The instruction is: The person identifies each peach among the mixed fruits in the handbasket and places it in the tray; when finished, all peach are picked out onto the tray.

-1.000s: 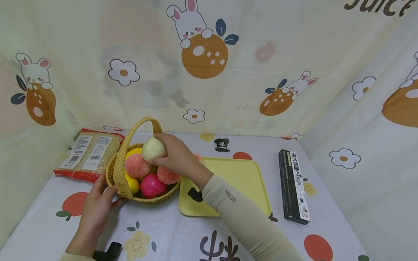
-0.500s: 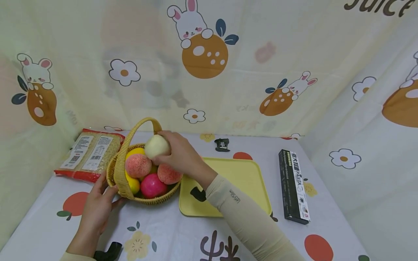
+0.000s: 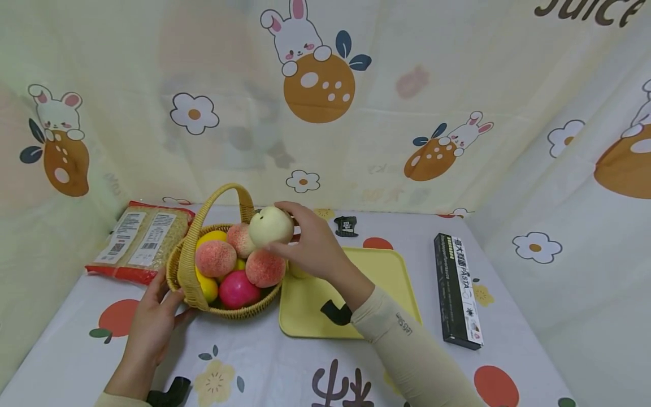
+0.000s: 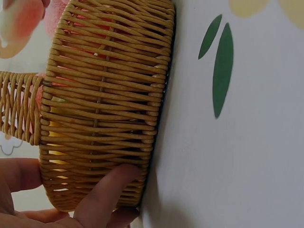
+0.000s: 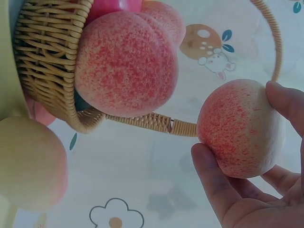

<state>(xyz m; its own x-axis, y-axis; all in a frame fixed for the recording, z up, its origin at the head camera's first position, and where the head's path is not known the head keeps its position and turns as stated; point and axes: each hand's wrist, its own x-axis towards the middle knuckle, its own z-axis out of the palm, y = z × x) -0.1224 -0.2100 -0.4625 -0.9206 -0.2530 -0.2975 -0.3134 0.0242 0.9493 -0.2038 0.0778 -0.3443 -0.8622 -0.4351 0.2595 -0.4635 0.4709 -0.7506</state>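
Note:
My right hand (image 3: 317, 243) holds a peach (image 3: 272, 227), pale on the side facing the head camera and speckled red on the other, above the right rim of a wicker basket (image 3: 244, 312). Thumb and fingers grip the peach (image 5: 242, 128) in the right wrist view. Inside the basket lie a red-speckled peach (image 3: 266, 268), more peaches, a glossy pink ball-like fruit (image 3: 239, 289) and yellow fruit (image 3: 207, 287). My left hand (image 3: 152, 325) holds the basket's left side; in the left wrist view a digit presses its woven wall (image 4: 104, 95).
A yellow tray (image 3: 376, 282) lies right of the basket; a pale peach (image 5: 31, 164) is on it, mostly hidden in the head view. A grain bag (image 3: 139, 240) lies behind left, a pasta box (image 3: 458, 291) at right, a small black packet (image 3: 346, 226) at the back.
My right hand has carried the peach rightward from over the basket's middle to its right rim, uncovering another peach in the basket. The left hand stays in place.

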